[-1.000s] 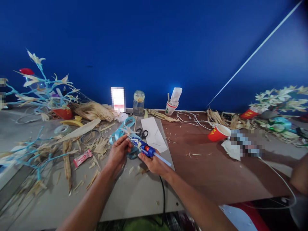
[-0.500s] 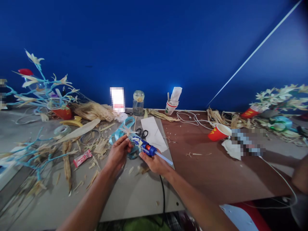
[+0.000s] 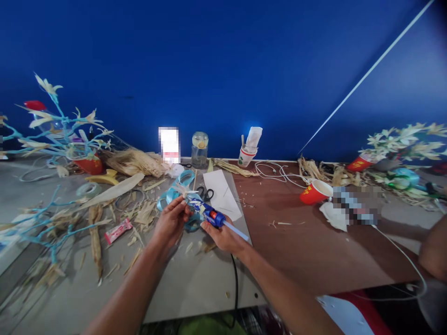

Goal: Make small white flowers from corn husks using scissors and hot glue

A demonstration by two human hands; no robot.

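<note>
Head view. Left hand (image 3: 172, 219) pinches a pale flower (image 3: 183, 190) at its base, petals pointing away; right hand (image 3: 223, 236) is wrapped round a blue glue gun (image 3: 206, 211), a translucent glue stick (image 3: 238, 231) jutting from its rear. Both pieces sit above the near-middle of the table (image 3: 206, 284), gun nose just beside the left fingertips. Whether the nose touches the flower: cannot tell.

Risks, my judgement: a slip of the gun could burn the left fingers, so close is the nose; too hard a squeeze could flood the petals or crush the base. The black cord (image 3: 236, 281) hangs over the near edge and might snag, tugging the gun sideways.

Around: blue ribbon (image 3: 187, 177) loops behind and under the work, liable to catch stray glue. Black scissors (image 3: 209, 194) and white paper (image 3: 223, 186) lie just beyond. Left: wrapped branches (image 3: 64, 238) and husk scraps (image 3: 146, 213) crowd the surface. Right: red cup (image 3: 316, 193), tipped, well apart.
</note>
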